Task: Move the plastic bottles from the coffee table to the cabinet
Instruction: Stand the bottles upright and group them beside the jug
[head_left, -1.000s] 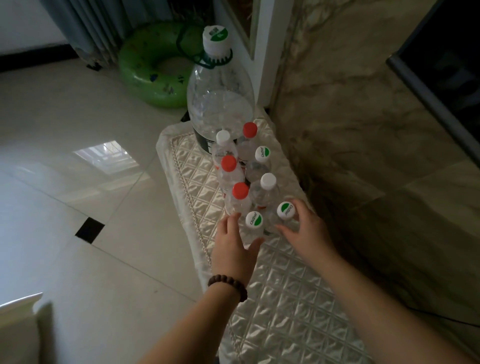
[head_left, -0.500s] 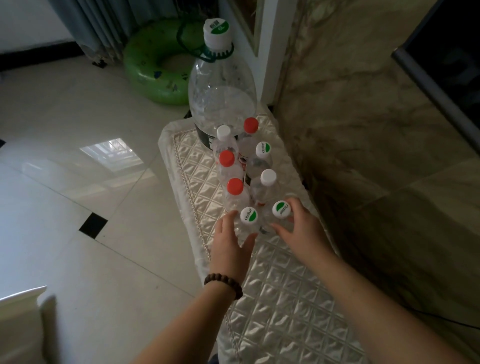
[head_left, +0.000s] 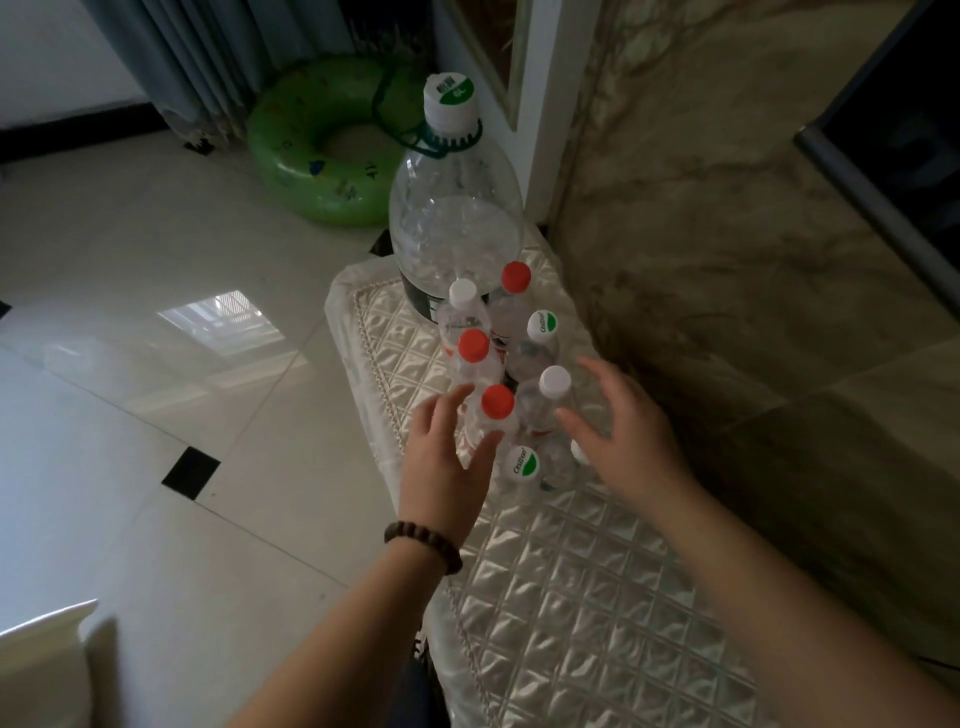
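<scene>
Several small clear plastic bottles stand in two rows on the cabinet's quilted satin cover (head_left: 582, 587). A large clear jug (head_left: 455, 228) with a green handle stands behind them. My left hand (head_left: 447, 462) is spread open around the near red-capped bottle (head_left: 496, 402), with fingers on either side of it. My right hand (head_left: 621, 431) hovers open beside the white-capped bottle (head_left: 554, 382) and partly covers a bottle beneath it. Between my hands stands a bottle with a green and white cap (head_left: 523, 462).
A marble wall (head_left: 727, 260) runs close along the cabinet's right side. A dark screen edge (head_left: 883, 176) juts out at the upper right. A green swim ring (head_left: 332, 150) lies on the tiled floor by the curtains. White furniture (head_left: 47, 670) sits at the lower left.
Both hands have let go of the two nearest green and white capped bottles and moved forward. They are now spread around the red-capped and white-capped bottles behind.
</scene>
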